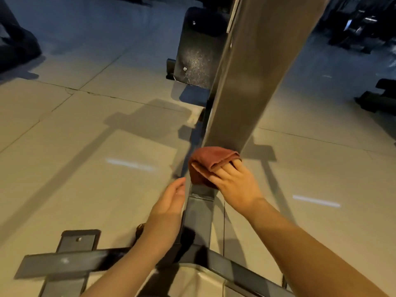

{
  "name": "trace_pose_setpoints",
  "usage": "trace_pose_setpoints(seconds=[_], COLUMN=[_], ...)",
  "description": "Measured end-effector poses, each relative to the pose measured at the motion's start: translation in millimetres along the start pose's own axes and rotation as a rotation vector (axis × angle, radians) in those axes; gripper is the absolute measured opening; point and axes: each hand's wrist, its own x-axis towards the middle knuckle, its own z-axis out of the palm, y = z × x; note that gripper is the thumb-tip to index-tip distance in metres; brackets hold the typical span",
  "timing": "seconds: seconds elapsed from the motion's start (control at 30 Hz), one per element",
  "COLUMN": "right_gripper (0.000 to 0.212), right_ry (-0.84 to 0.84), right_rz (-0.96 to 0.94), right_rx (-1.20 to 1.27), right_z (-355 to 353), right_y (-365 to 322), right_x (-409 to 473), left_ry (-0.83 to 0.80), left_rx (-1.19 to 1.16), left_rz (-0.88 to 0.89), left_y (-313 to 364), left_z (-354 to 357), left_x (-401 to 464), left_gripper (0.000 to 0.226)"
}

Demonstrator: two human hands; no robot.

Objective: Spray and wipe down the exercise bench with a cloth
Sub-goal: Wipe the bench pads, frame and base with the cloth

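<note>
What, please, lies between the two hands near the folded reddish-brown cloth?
In the head view, the bench's dark metal frame bar runs between the left hand and the right hand, which holds the cloth.

A floor of large pale grey tiles (pixel 90 116) with thin dark seams is seen across the view, and hard-edged shadows are cast over it. Two short white streaks of reflected light (pixel 129 163) are shown on the tiles, one left and one right. Dark, blurred gym equipment (pixel 17 46) is placed at the upper left, and more black machine shapes (pixel 362 28) are ranged along the upper right edge.
</note>
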Motion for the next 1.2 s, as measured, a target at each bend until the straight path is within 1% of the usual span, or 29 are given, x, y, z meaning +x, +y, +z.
trace_pose_setpoints(seconds=[0.03, 0.07, 0.1, 0.13, 0.2, 0.23, 0.3, 0.33, 0.4, 0.47, 0.5, 0.57, 0.6, 0.67, 0.7, 0.77, 0.83, 0.87, 0.9, 0.97, 1.0, 1.07, 1.13, 1.17, 1.2], right_gripper=[0.054, 0.060, 0.067, 0.067, 0.053, 0.051, 0.057, 0.057, 0.048, 0.041, 0.041, 0.045, 0.045, 0.038, 0.037, 0.041, 0.040, 0.045, 0.055, 0.071, 0.075, 0.074, 0.060, 0.051, 0.047], right_ry=[-0.093, -0.181, -0.233, -0.228, -0.101, -0.018, 0.126, 0.206, 0.344, 0.432, 0.449, 0.422, 0.404, 0.348, 0.295, 0.141, -0.050, -0.147, -0.224, -0.305, -0.315, -0.266, -0.125, -0.040, 0.045], right_rz=[-0.052, -0.080, -0.089, -0.086, -0.074, -0.057, 0.018, 0.070, 0.168, 0.243, 0.260, 0.266, 0.253, 0.163, 0.103, -0.024, -0.131, -0.168, -0.197, -0.222, -0.226, -0.226, -0.211, -0.182, -0.121], right_rx=[0.002, 0.007, 0.028, 0.051, 0.105, 0.109, 0.059, 0.024, -0.021, -0.034, -0.028, -0.018, -0.022, -0.032, -0.034, 0.009, 0.031, 0.024, 0.027, 0.063, 0.078, 0.107, 0.177, 0.199, 0.207], right_z=[8, 11, 11, 8, -3, -11, -35, -48, -71, -78, -74, -55, -42, -15, -1, 24, 43, 51, 59, 64, 63, 57, 46, 38, 28], right_y=[-12, -21, -25, -25, -12, 1, 35, 51, 77, 86, 83, 65, 53, 25, 11, -15, -37, -45, -52, -59, -60, -55, -39, -28, -17], right_x=[-6, -9, -10, -8, -6, -3, 9, 18, 35, 49, 51, 45, 39, 26, 18, -1, -16, -22, -28, -33, -33, -32, -30, -27, -22], left_ry=[-0.003, -0.008, -0.012, -0.011, -0.016, -0.024, -0.052, -0.062, -0.083, -0.074, -0.047, 0.019, 0.028, 0.015, 0.001, -0.048, -0.108, -0.133, -0.143, -0.156, -0.164, -0.171, -0.168, -0.164, -0.161], left_rx=[0.030, 0.055, 0.061, 0.044, -0.043, -0.084, -0.121, -0.133, -0.162, -0.147, -0.143, -0.063, 0.032, 0.265, 0.349, 0.445, 0.599, 0.701, 0.782, 0.902, 0.941, 1.003, 1.022, 1.022, 1.024], left_rz=[-0.009, -0.018, -0.016, -0.010, -0.008, -0.010, 0.021, 0.042, 0.041, 0.023, 0.013, 0.011, 0.009, -0.006, 0.003, 0.027, 0.059, 0.085, 0.117, 0.140, 0.134, 0.115, 0.096, 0.094, 0.100], left_y=[-4, -7, -10, -13, -18, -19, -17, -15, -4, 1, -1, -13, -21, -39, -50, -71, -88, -95, -102, -111, -113, -111, -107, -105, -105], left_z=[-1, -4, -6, -9, -9, -7, -1, 3, 11, 13, 12, 3, -2, -12, -16, -21, -27, -30, -33, -37, -37, -31, -24, -21, -21], left_x=[-1, 0, 2, 5, 12, 15, 21, 26, 36, 44, 47, 44, 38, 21, 12, -9, -27, -32, -37, -42, -43, -42, -42, -42, -41], left_gripper=[0.021, 0.023, 0.024, 0.025, 0.030, 0.032, 0.034, 0.035, 0.034, 0.030, 0.027, 0.022, 0.023, 0.032, 0.034, 0.037, 0.053, 0.062, 0.067, 0.072, 0.075, 0.080, 0.081, 0.081, 0.081])
